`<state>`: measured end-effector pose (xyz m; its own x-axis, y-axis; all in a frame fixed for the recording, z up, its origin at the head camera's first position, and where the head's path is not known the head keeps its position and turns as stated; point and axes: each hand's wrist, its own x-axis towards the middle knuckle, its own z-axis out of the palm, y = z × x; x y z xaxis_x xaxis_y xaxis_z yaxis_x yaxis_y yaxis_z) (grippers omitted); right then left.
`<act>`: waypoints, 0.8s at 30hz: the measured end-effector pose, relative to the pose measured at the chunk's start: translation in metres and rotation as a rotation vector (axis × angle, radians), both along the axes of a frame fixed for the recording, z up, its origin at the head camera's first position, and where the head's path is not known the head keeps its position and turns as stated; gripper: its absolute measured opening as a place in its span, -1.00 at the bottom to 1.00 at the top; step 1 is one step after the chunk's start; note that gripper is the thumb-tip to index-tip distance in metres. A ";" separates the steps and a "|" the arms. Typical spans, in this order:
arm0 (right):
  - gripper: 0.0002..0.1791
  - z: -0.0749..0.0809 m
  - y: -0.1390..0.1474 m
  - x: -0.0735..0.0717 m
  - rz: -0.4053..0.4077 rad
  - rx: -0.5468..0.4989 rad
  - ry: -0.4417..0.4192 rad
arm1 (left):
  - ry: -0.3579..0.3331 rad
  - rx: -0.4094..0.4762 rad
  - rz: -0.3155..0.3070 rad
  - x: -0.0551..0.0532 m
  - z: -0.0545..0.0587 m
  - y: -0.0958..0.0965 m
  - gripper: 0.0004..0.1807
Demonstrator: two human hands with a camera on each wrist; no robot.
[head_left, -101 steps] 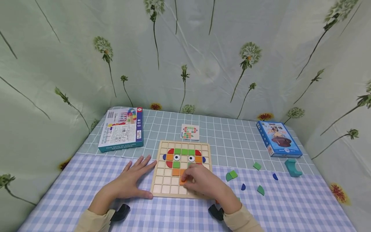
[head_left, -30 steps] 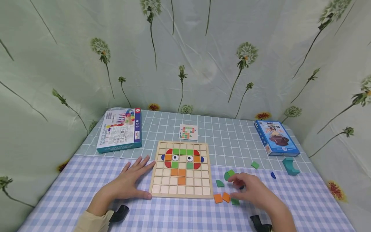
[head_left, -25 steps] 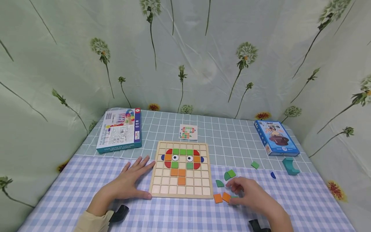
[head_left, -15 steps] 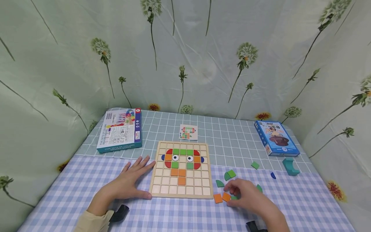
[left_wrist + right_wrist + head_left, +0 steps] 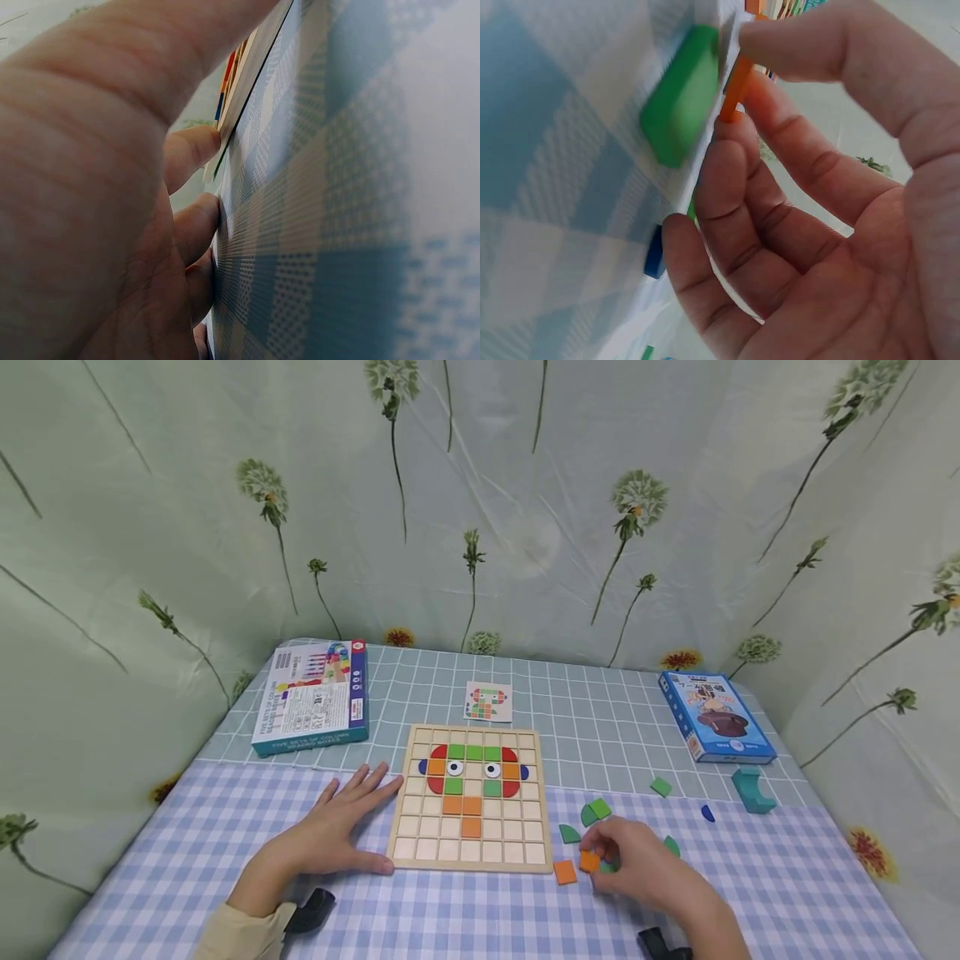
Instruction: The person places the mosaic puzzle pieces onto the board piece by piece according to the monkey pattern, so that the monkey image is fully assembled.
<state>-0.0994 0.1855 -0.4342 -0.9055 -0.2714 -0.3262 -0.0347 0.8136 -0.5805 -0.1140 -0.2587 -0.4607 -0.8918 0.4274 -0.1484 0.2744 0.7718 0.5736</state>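
In the head view my right hand [image 5: 637,856] pinches an orange square tile [image 5: 589,862] between thumb and fingers, just above the tablecloth. The right wrist view shows that tile [image 5: 737,88] edge-on at the fingertips, with a blurred green tile [image 5: 681,97] close by. My left hand [image 5: 337,831] lies with fingers spread, thumb and fingertips touching the left edge of a wooden grid board [image 5: 427,852]. Red, green, orange and blue pieces form a face on the board, with two eye tiles. Another orange tile [image 5: 565,872] lies beside the board's lower right corner.
Loose green pieces [image 5: 570,833] and a blue half-round [image 5: 707,813] lie right of the board. Behind it sits a pattern card [image 5: 488,702]. A white box [image 5: 311,697] stands back left, a blue box [image 5: 717,718] back right, near a teal arch block [image 5: 752,791].
My right hand has left the board, where an orange tile now sits, and moved right to the loose pieces. Its fingers have closed on another orange tile and tilted it. The left hand stays put.
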 end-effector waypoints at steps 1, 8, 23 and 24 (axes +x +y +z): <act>-0.66 0.001 0.000 -0.001 0.005 -0.002 0.008 | -0.001 0.000 0.000 0.000 0.001 0.000 0.31; -0.66 0.009 -0.006 -0.007 0.135 -0.032 0.093 | -0.008 0.003 0.004 0.000 0.001 0.000 0.31; -0.71 0.018 -0.070 -0.025 0.397 -0.062 0.239 | -0.005 -0.006 0.001 0.000 0.001 0.001 0.31; -0.71 0.017 -0.075 -0.025 0.409 -0.064 0.235 | -0.005 -0.005 0.001 0.000 0.001 0.001 0.31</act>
<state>-0.1247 0.1110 -0.4171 -0.7672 -0.6341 -0.0960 -0.4814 0.6683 -0.5672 -0.1137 -0.2576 -0.4593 -0.8914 0.4260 -0.1546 0.2712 0.7748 0.5711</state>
